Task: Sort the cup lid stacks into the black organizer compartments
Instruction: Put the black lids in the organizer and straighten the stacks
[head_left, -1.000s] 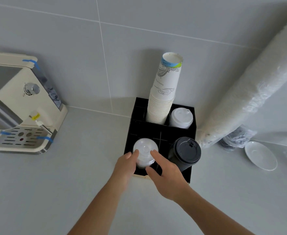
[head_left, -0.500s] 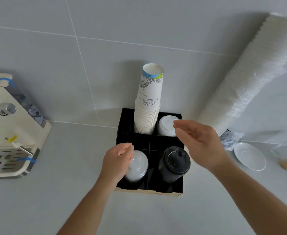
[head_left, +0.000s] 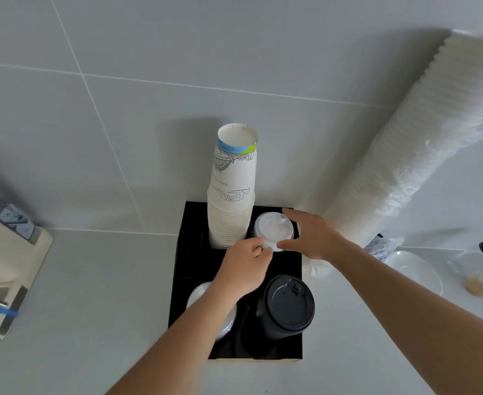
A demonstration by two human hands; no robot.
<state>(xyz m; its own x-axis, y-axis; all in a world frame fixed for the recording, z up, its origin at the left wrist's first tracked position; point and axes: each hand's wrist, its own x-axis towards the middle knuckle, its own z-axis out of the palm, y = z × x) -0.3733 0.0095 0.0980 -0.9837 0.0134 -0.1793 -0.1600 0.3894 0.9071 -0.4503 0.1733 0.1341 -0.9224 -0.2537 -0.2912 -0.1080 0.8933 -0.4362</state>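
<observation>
nearest in the black organizer (head_left: 183, 280) stand 2 lid stacks. the clear lid stack (head_left: 199, 295) sits in the near left compartment, partly hidden under the person's left arm. the black lid stack (head_left: 287, 307) sits in the near right compartment. farther back, both hands meet at the white lid stack (head_left: 273, 228) in the far right compartment. the left hand (head_left: 243, 269) pinches its near edge with curled fingers. the right hand (head_left: 313, 235) cups its right side, fingers spread and touching the rim. just left of it the tall paper cup stack (head_left: 231, 192) rises from the far left compartment. the step in hand looks like settling the white lids. next, both hands likely need to press them down straight, without bumping the cups.
</observation>
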